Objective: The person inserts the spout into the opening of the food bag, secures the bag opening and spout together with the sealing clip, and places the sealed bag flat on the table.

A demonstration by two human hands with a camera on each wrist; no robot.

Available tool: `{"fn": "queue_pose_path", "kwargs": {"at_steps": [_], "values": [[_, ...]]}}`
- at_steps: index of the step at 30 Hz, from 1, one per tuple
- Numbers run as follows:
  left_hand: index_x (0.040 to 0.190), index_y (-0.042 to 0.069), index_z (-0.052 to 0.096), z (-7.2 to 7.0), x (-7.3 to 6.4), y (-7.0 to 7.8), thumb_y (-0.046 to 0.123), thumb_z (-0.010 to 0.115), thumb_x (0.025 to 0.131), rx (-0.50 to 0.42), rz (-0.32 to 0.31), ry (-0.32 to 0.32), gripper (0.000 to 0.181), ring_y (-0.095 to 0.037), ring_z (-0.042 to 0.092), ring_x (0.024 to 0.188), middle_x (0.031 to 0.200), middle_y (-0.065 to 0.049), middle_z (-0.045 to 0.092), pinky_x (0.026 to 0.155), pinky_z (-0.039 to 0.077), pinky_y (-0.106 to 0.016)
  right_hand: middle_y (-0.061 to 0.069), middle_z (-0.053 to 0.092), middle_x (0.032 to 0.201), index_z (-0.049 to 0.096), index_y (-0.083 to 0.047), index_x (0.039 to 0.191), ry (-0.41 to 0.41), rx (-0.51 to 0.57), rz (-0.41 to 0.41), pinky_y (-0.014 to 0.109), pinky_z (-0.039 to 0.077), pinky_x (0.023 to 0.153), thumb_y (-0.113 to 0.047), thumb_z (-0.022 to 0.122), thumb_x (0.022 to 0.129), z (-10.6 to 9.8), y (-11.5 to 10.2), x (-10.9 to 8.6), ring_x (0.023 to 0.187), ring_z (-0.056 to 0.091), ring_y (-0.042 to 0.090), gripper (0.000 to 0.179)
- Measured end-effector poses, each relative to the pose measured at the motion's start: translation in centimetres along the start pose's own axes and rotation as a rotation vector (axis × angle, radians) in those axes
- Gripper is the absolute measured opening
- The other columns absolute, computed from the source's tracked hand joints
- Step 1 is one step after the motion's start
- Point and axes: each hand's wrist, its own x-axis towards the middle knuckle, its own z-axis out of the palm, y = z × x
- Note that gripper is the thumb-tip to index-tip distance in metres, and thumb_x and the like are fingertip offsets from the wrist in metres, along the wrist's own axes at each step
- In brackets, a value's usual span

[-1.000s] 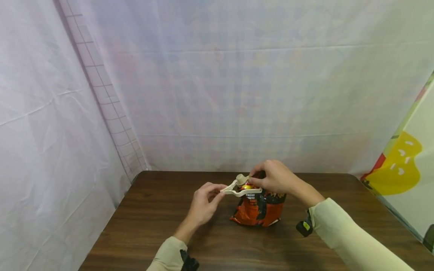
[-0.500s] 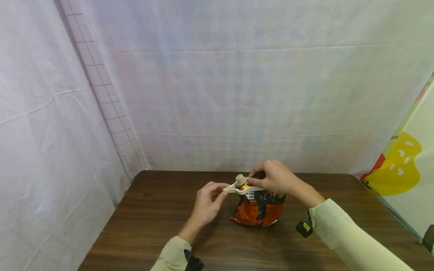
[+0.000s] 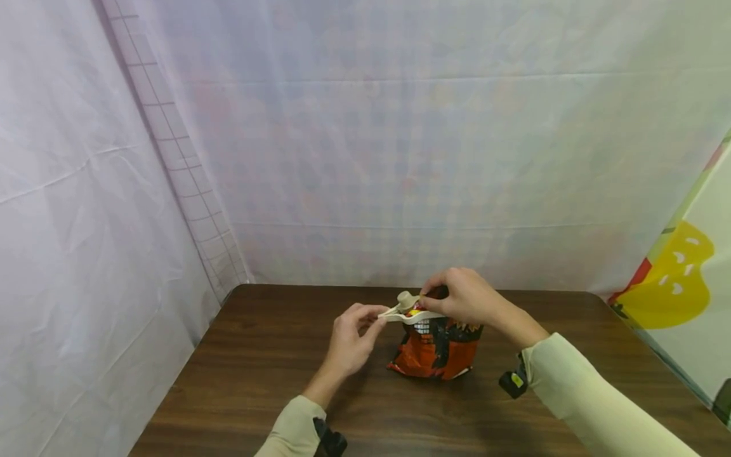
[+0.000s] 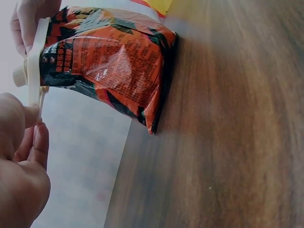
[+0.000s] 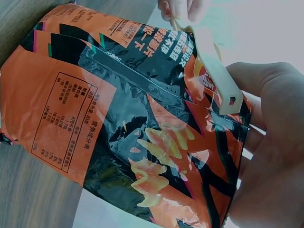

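Observation:
An orange and black snack bag (image 3: pixel 425 357) stands upright on the table, its printed back showing in the right wrist view. Across its top lies a cream bag clip (image 3: pixel 419 317) with a round capped spout; its two arms stand slightly apart around the bag's mouth. My left hand (image 3: pixel 351 339) pinches the clip's left end between thumb and fingers. At the top of the bag, my right hand (image 3: pixel 465 295) pinches the upper edge beside the spout. The clip's far end (image 5: pixel 230 102) reaches close to the right hand, whose fingertips are partly hidden behind the bag.
The dark brown wooden table (image 3: pixel 240 381) spreads around the bag. Pale curtains (image 3: pixel 365 158) hang behind it and on the left. A yellow shape (image 3: pixel 671 282) with white marks hangs by the right edge.
The left hand has moved slightly right and up, bringing the clip's front arm closer to its rear arm. The right hand and the bag have stayed nearly still.

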Motion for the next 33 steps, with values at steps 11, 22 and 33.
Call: {"fn": "queue_pose_path", "kwargs": {"at_steps": [11,22,33], "values": [[0.117,0.009,0.081,0.05,-0.12,-0.19,0.008,0.078,0.100,-0.010,-0.023,0.013,0.018,-0.020,0.076,0.095,0.105,-0.009,0.074,0.086,0.067,-0.037,-0.011,0.079,0.089,0.083,-0.023,0.104,-0.016,0.005,0.018,0.032,0.052,0.063,-0.031,0.075,0.103,-0.01,0.07,-0.07,0.058,0.062,0.007,0.012],[0.116,0.004,0.080,0.54,-0.21,-0.82,0.010,0.075,0.102,-0.059,-0.013,0.012,0.016,-0.026,0.077,0.101,0.110,-0.016,0.078,0.089,0.066,-0.029,-0.011,0.079,0.099,0.081,-0.024,0.113,-0.008,-0.011,0.000,0.033,0.054,0.069,-0.047,0.075,0.102,-0.67,0.18,-0.37,0.071,0.063,0.003,0.025],[0.118,0.003,0.078,0.47,-0.25,-0.88,0.010,0.075,0.102,-0.107,-0.059,-0.005,0.017,-0.026,0.078,0.105,0.114,-0.016,0.080,0.092,0.064,-0.027,0.005,0.077,0.126,0.072,-0.015,0.136,0.059,-0.125,-0.002,0.048,0.062,0.082,-0.051,0.082,0.095,-0.79,0.66,-0.83,0.092,0.072,0.016,0.055]]}}
